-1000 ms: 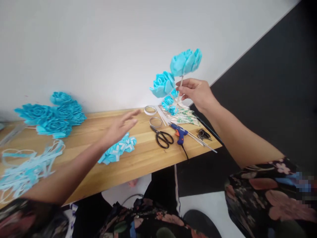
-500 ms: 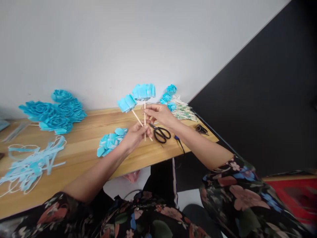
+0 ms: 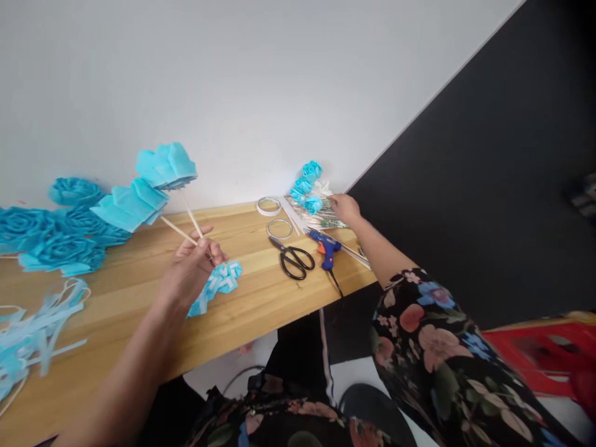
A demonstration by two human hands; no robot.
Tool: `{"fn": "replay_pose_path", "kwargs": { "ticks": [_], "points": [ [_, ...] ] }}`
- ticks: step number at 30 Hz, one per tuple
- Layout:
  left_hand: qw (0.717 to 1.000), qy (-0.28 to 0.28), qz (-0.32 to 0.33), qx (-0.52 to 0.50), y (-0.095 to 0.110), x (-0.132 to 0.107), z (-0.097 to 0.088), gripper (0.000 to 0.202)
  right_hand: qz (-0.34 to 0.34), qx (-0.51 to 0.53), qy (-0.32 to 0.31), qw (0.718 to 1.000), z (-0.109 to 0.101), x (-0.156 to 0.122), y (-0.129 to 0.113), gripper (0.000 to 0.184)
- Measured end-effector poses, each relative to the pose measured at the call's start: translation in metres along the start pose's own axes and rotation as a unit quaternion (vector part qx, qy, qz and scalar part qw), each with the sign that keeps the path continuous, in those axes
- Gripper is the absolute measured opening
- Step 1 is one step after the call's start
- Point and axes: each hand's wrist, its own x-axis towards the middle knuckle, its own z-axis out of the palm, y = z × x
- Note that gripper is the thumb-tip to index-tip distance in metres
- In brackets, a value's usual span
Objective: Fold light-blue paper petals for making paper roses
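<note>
My left hand is closed around the thin wooden sticks of two blue artificial flowers. One flower head stands upright at the top; the other flower head leans to the left below it. At the back right, my right hand has its fingers bent together over a bundle of thin sticks in green-and-white wrapping. A white piece lies by the fingertips; whatever they pinch is too small to make out. Small blue roses rest just left of that hand.
Black-handled scissors and a blue glue gun lie mid-table, with tape rolls behind. Folded blue pieces sit under my left hand. Large blue flowers and cut strips occupy the left. A dark panel bounds the right.
My left hand has carried both flowers leftward and nearer. My right hand has let go of the upright flower's stick and moved right to the bundle. The view has turned somewhat.
</note>
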Motion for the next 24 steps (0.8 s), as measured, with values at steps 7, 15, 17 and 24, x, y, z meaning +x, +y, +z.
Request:
{"fn": "replay_pose_path", "kwargs": {
  "ticks": [7,15,17,24],
  "points": [
    [1.000,-0.007,-0.007,-0.006,-0.004,-0.002,-0.012,0.026,-0.099,-0.090,-0.047,0.990,0.012,0.023,-0.009,0.032],
    [0.999,-0.006,-0.027,-0.015,-0.002,-0.005,-0.003,0.026,-0.135,-0.109,0.004,0.985,-0.023,0.014,-0.021,0.028],
    [0.999,-0.008,-0.034,-0.019,-0.004,-0.005,-0.001,0.026,-0.145,-0.080,0.030,0.986,-0.033,0.005,-0.035,0.026],
    [0.998,-0.014,-0.052,-0.045,-0.014,-0.004,-0.002,0.028,-0.157,0.289,0.004,0.944,-0.044,-0.045,-0.120,0.017]
  ]
}}
